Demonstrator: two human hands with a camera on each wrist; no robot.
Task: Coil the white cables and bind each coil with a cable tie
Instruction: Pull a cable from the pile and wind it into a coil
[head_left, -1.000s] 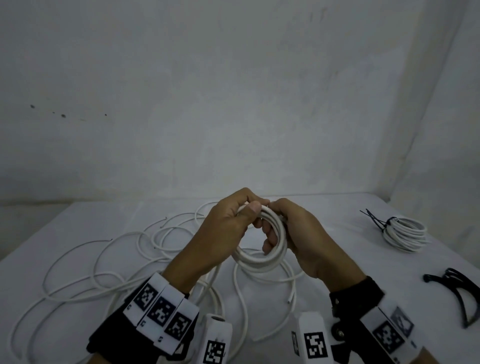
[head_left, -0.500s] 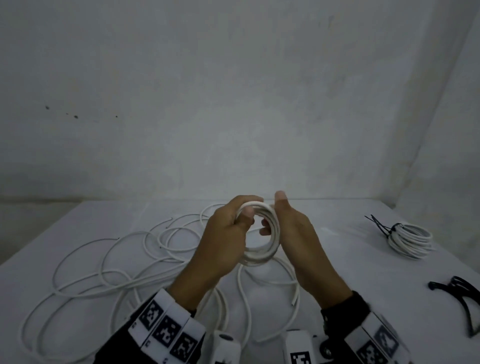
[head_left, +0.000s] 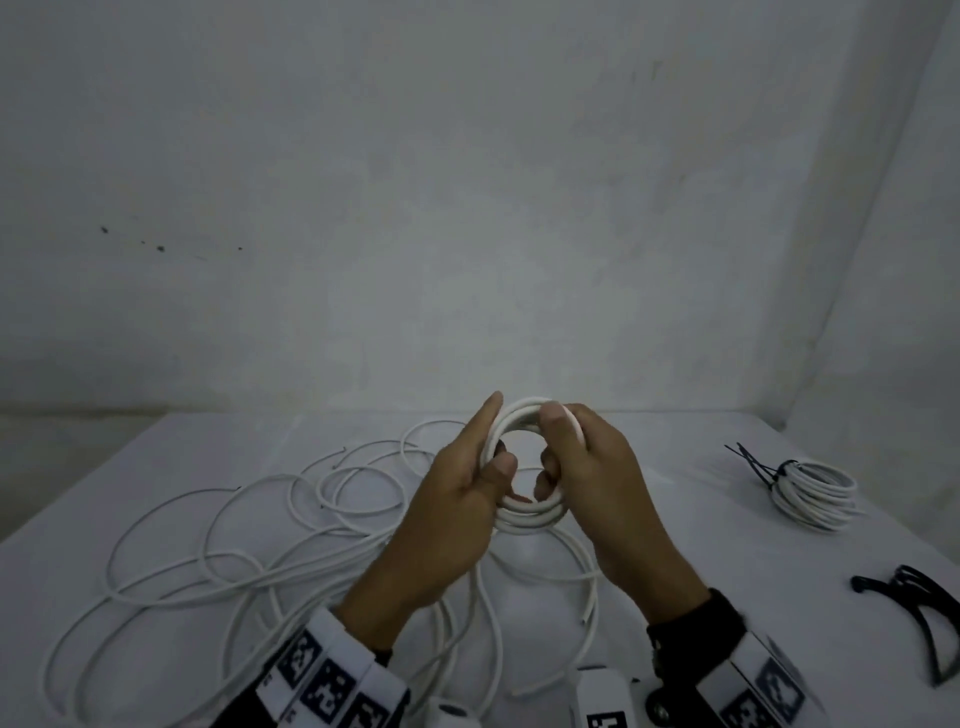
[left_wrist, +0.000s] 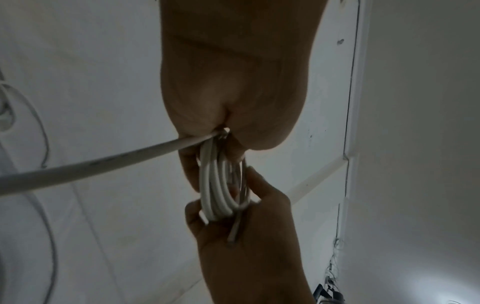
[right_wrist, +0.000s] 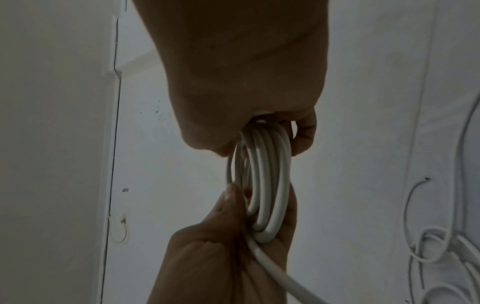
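Observation:
Both hands hold a small coil of white cable (head_left: 530, 512) upright above the table's middle. My left hand (head_left: 470, 480) grips its left side, thumb inside the ring. My right hand (head_left: 574, 462) grips the right and top, thumb pressed on the upper strands. The left wrist view shows the coil (left_wrist: 221, 189) edge-on with a loose tail (left_wrist: 78, 166) running off left. In the right wrist view the coil (right_wrist: 265, 185) sits between both palms. More loose white cable (head_left: 249, 540) sprawls over the table's left half.
A finished coil (head_left: 813, 493) bound with a black tie (head_left: 758, 465) lies at the right. Black cable ties (head_left: 919, 618) lie near the right edge. White table (head_left: 675, 519), walls behind and to the right.
The coil has been turned and lifted slightly between my hands. My right thumb moved from pointing up beside the coil to pressing over its top strands. The left thumb went inside the ring.

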